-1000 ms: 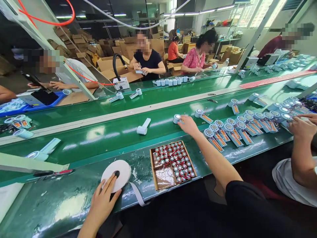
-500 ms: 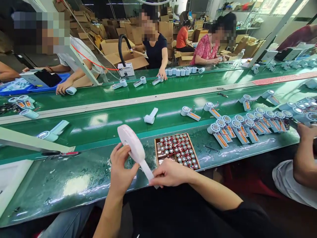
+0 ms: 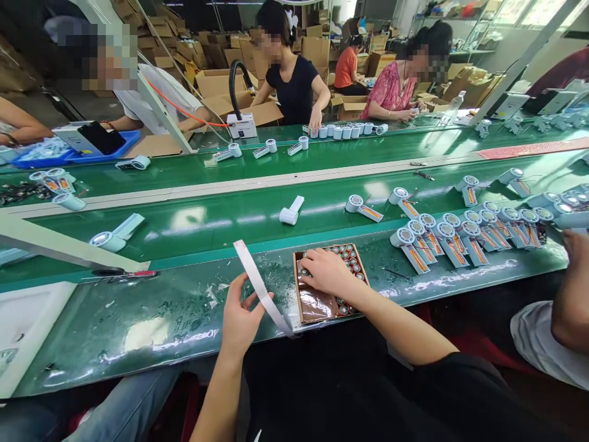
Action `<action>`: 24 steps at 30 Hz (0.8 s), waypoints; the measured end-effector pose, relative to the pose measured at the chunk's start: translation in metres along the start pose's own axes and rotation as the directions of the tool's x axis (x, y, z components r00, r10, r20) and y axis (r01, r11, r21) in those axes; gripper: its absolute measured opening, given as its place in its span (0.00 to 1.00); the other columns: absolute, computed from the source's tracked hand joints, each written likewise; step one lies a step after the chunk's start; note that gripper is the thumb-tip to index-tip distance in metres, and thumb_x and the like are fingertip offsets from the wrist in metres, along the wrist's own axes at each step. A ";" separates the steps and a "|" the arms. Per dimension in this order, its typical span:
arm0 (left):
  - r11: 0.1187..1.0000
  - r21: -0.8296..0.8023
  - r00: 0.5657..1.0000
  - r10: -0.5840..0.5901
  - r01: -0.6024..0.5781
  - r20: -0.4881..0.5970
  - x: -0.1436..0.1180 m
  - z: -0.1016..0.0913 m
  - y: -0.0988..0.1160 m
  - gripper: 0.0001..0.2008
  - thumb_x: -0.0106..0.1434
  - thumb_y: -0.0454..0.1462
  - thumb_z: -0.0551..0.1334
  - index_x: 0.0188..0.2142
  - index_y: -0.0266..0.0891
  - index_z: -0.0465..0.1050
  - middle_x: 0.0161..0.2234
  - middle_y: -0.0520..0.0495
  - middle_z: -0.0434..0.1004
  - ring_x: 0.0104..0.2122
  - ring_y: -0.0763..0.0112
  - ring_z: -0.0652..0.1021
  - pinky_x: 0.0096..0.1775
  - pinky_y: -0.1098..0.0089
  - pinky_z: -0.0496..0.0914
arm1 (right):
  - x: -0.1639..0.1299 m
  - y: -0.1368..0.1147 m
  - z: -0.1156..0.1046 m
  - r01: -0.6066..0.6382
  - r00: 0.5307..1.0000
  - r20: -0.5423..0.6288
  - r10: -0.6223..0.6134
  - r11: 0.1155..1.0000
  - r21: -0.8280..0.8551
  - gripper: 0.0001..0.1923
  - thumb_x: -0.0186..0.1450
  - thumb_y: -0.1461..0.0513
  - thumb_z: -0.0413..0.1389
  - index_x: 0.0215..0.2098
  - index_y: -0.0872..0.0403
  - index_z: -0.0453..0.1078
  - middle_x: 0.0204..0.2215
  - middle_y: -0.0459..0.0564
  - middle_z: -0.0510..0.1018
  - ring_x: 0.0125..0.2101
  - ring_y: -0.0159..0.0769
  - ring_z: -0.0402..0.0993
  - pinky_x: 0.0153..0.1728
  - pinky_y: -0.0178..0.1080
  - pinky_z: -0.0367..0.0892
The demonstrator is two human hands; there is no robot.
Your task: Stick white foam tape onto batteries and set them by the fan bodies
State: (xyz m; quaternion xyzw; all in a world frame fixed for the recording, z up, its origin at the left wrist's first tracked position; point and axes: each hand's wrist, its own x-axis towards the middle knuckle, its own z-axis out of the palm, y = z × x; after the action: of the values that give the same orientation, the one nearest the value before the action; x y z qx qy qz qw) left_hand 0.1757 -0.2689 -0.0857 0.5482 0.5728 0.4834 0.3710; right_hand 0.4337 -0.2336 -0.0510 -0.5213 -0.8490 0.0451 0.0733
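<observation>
- The left hand (image 3: pixel 240 319) holds the white tape roll (image 3: pixel 262 290) upright and edge-on near the front of the green table (image 3: pixel 151 319), thumb and fingers clasped about it. Half a second ago the roll showed its broad pink-white face; now it is turned so that only a thin strip shows, slanting down to the table edge.
- The tape's loose end, which the right hand was pinching half a second ago, is now let go and hangs toward the table edge beside the tray.
- The right hand (image 3: pixel 327 272) has left the tape and moved up onto the cardboard tray (image 3: pixel 317 304) of small red-and-silver parts (image 3: pixel 352 263), fingers spread and bent down among them; whether it grips one I cannot tell.
- By my reading, the work has passed from drawing out tape to fetching a part from the tray.
- Further right, rows of white fan units (image 3: pixel 453 236) lie on the table, untouched by either hand.
</observation>
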 end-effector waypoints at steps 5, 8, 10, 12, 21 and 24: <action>0.995 0.102 0.996 -0.006 -0.003 0.089 -0.002 0.002 -0.010 0.33 0.58 0.47 0.73 0.61 0.51 0.68 0.63 0.46 0.64 0.57 0.58 0.76 0.59 0.57 0.78 | 0.001 -0.011 0.011 -0.088 0.995 -0.051 0.091 0.994 0.071 0.09 0.68 0.60 0.61 0.44 0.56 0.75 0.45 0.55 0.75 0.48 0.51 0.69 0.47 0.49 0.68; 0.988 0.149 0.994 0.013 -0.030 0.112 -0.003 0.004 -0.015 0.32 0.59 0.48 0.71 0.62 0.50 0.68 0.64 0.45 0.64 0.58 0.58 0.76 0.60 0.55 0.78 | 0.004 -0.007 0.013 -0.089 0.994 -0.046 0.095 0.988 0.129 0.09 0.65 0.64 0.61 0.43 0.57 0.74 0.45 0.57 0.75 0.48 0.51 0.69 0.48 0.49 0.68; 0.984 0.170 0.991 0.030 -0.052 0.131 -0.003 0.004 -0.017 0.32 0.60 0.48 0.71 0.62 0.50 0.68 0.64 0.44 0.64 0.59 0.57 0.75 0.59 0.55 0.78 | 0.006 0.000 0.013 -0.063 0.996 -0.044 0.073 0.979 0.195 0.08 0.63 0.64 0.63 0.41 0.56 0.74 0.45 0.55 0.74 0.48 0.48 0.69 0.49 0.47 0.68; 0.978 0.193 0.988 0.050 -0.079 0.149 -0.004 0.002 -0.018 0.33 0.60 0.48 0.71 0.63 0.49 0.67 0.64 0.43 0.64 0.61 0.55 0.73 0.58 0.55 0.79 | 0.005 0.010 0.011 -0.042 0.997 -0.046 0.056 0.963 0.267 0.08 0.61 0.64 0.65 0.38 0.55 0.73 0.45 0.52 0.74 0.48 0.44 0.70 0.50 0.42 0.68; 0.644 0.532 0.822 0.530 -0.550 0.208 -0.002 -0.004 -0.014 0.26 0.63 0.31 0.63 0.60 0.44 0.70 0.57 0.41 0.74 0.63 0.50 0.68 0.64 0.44 0.67 | -0.024 0.029 -0.028 0.166 0.921 -0.168 0.351 0.034 0.985 0.19 0.61 0.55 0.70 0.40 0.52 0.67 0.44 0.51 0.82 0.41 0.41 0.80 0.44 0.43 0.76; 0.502 0.577 0.724 0.643 -0.644 0.249 -0.001 0.000 -0.003 0.26 0.63 0.27 0.62 0.60 0.44 0.71 0.55 0.42 0.77 0.63 0.49 0.67 0.64 0.46 0.66 | -0.029 0.012 -0.035 0.175 0.876 -0.178 0.449 0.047 0.983 0.20 0.59 0.53 0.73 0.41 0.52 0.73 0.36 0.49 0.83 0.39 0.43 0.83 0.44 0.43 0.80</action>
State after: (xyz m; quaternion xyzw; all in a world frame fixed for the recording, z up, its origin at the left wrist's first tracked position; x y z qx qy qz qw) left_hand 0.1750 -0.2697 -0.0889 0.8120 0.4536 0.3652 -0.0402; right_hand 0.4636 -0.2540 -0.0201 -0.4027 -0.4834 0.4991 0.5959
